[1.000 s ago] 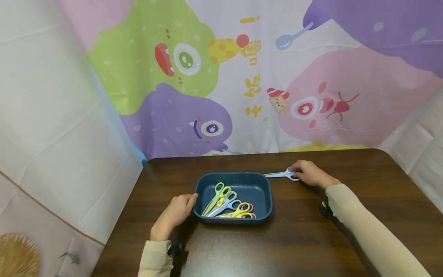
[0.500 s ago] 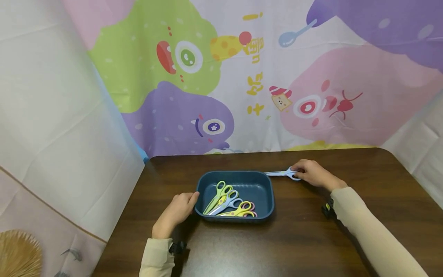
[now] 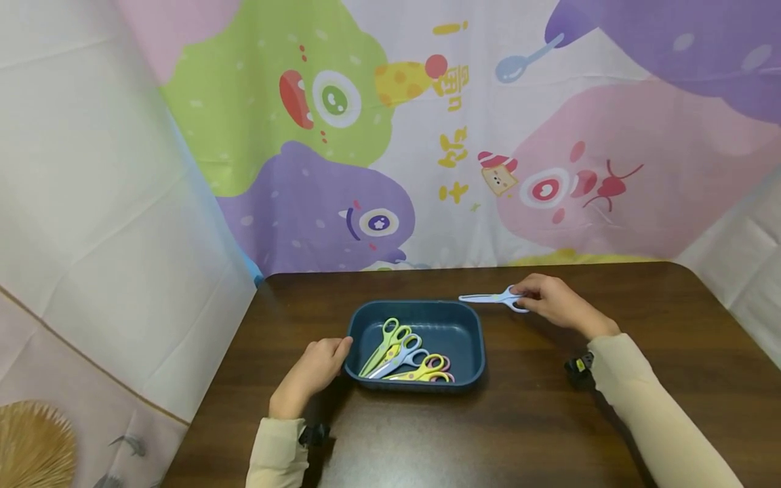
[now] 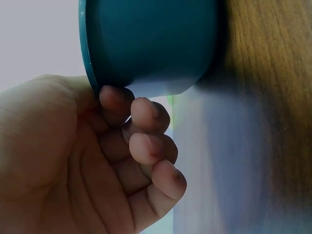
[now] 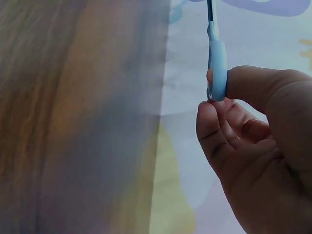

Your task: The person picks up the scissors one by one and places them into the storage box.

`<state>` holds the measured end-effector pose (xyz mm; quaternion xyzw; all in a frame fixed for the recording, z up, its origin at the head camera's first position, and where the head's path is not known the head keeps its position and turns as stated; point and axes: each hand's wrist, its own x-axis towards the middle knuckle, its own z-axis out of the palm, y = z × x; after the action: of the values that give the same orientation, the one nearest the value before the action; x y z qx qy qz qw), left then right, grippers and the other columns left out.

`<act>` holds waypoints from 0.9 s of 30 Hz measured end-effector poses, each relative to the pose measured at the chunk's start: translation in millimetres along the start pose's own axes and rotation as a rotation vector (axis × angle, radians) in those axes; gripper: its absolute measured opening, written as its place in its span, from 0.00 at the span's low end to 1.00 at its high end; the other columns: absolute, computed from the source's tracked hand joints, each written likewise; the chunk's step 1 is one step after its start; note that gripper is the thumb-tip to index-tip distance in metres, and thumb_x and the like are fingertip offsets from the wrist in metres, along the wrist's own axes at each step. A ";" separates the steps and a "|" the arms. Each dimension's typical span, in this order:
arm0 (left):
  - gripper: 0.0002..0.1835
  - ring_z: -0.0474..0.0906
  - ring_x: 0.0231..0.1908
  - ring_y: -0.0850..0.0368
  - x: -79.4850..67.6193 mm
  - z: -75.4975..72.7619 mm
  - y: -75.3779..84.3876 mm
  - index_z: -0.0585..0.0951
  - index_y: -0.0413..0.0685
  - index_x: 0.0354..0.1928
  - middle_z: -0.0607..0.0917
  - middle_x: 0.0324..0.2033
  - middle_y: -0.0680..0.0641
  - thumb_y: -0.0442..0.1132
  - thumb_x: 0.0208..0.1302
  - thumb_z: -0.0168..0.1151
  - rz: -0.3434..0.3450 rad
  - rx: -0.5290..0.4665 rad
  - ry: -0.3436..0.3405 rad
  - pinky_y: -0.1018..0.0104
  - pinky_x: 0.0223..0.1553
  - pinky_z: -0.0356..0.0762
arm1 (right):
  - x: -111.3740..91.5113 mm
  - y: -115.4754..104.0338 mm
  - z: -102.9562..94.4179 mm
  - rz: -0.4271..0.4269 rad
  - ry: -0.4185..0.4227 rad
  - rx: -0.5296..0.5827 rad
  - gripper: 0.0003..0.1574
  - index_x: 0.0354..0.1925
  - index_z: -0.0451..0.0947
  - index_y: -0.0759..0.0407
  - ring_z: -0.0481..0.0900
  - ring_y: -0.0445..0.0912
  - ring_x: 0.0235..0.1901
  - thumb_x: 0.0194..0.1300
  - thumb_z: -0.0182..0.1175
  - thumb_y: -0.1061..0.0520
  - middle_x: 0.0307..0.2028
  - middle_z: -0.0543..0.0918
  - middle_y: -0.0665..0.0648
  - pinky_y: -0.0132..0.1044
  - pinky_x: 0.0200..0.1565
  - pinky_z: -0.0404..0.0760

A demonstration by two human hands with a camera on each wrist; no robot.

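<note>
My left hand (image 3: 314,369) grips the left rim of a dark blue plastic bin (image 3: 451,333). In the left wrist view the thumb goes behind the rim of the bin (image 4: 151,39), and curled fingers (image 4: 148,114) lie outside its wall. Light blue scissors (image 3: 485,298) are pinched at the handle by my right hand (image 3: 558,305), their blades pointing left beside the bin's back right corner. The right wrist view shows thumb and fingers on the handle of these scissors (image 5: 219,68), held up off the table. Inside the bin lie green scissors (image 3: 381,349), blue scissors (image 3: 396,359), yellow scissors (image 3: 421,371) and partly hidden pink ones.
The bin stands on a dark brown wooden table (image 3: 488,434). A curtain with cartoon monsters (image 3: 451,230) hangs along the far edge, and pale cloth (image 3: 122,203) covers the left side.
The light blue scissors have risen a little off the table and turned slightly, with my right hand lifting. My left hand stays on the bin's rim. The head view has shifted slightly.
</note>
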<state>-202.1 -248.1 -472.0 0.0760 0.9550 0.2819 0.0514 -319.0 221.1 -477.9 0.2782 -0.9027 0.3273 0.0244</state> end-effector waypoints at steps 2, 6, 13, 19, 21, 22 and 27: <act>0.25 0.70 0.20 0.59 -0.2 -0.1 0.4 0.73 0.48 0.22 0.74 0.16 0.52 0.47 0.83 0.46 -0.004 -0.004 -0.006 0.62 0.33 0.70 | 1.4 -4.5 -1.7 -0.003 0.002 0.008 0.11 0.48 0.86 0.64 0.76 0.45 0.37 0.67 0.68 0.65 0.43 0.86 0.59 0.32 0.39 0.78; 0.25 0.70 0.20 0.59 -0.5 -0.5 1.1 0.73 0.48 0.22 0.74 0.16 0.52 0.47 0.83 0.45 -0.012 -0.006 -0.014 0.62 0.33 0.70 | 5.3 -12.2 -5.9 -0.005 -0.011 -0.004 0.12 0.49 0.86 0.64 0.78 0.46 0.39 0.68 0.67 0.64 0.44 0.86 0.60 0.35 0.40 0.79; 0.25 0.71 0.21 0.59 -0.9 -0.8 1.2 0.74 0.48 0.23 0.74 0.16 0.52 0.47 0.83 0.46 -0.016 -0.006 -0.010 0.62 0.33 0.71 | 17.0 -22.1 -13.1 -0.047 -0.049 -0.068 0.13 0.51 0.86 0.64 0.83 0.54 0.47 0.68 0.67 0.65 0.48 0.87 0.61 0.49 0.47 0.82; 0.24 0.71 0.21 0.59 -0.9 0.0 0.7 0.73 0.48 0.23 0.74 0.16 0.52 0.46 0.83 0.45 -0.009 -0.009 -0.012 0.62 0.33 0.71 | 26.6 -29.6 -18.6 -0.076 -0.084 -0.086 0.11 0.49 0.86 0.64 0.83 0.55 0.47 0.68 0.66 0.66 0.46 0.88 0.61 0.51 0.48 0.81; 0.24 0.71 0.21 0.59 -0.6 0.1 0.7 0.73 0.48 0.23 0.74 0.16 0.52 0.46 0.83 0.46 -0.004 -0.008 -0.007 0.62 0.33 0.71 | 29.6 -31.3 -20.2 -0.091 -0.092 -0.088 0.11 0.48 0.86 0.64 0.83 0.55 0.47 0.67 0.66 0.67 0.45 0.87 0.61 0.52 0.49 0.81; 0.24 0.71 0.20 0.59 -0.3 0.2 0.7 0.73 0.48 0.23 0.74 0.16 0.52 0.46 0.83 0.46 -0.002 -0.009 -0.007 0.62 0.33 0.71 | 30.8 -32.2 -21.0 -0.104 -0.095 -0.092 0.11 0.48 0.86 0.64 0.83 0.55 0.46 0.67 0.66 0.67 0.45 0.87 0.61 0.52 0.49 0.81; 0.24 0.71 0.20 0.59 1.1 0.7 1.4 0.73 0.48 0.23 0.74 0.16 0.52 0.45 0.83 0.45 0.003 -0.009 -0.007 0.62 0.33 0.71 | 34.8 -37.4 -23.9 -0.115 -0.113 -0.113 0.12 0.50 0.86 0.64 0.82 0.54 0.47 0.68 0.66 0.66 0.45 0.85 0.60 0.53 0.50 0.81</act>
<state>-203.0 -246.4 -472.0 0.0781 0.9534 0.2863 0.0548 -332.3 195.1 -429.7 0.3457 -0.9022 0.2578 0.0081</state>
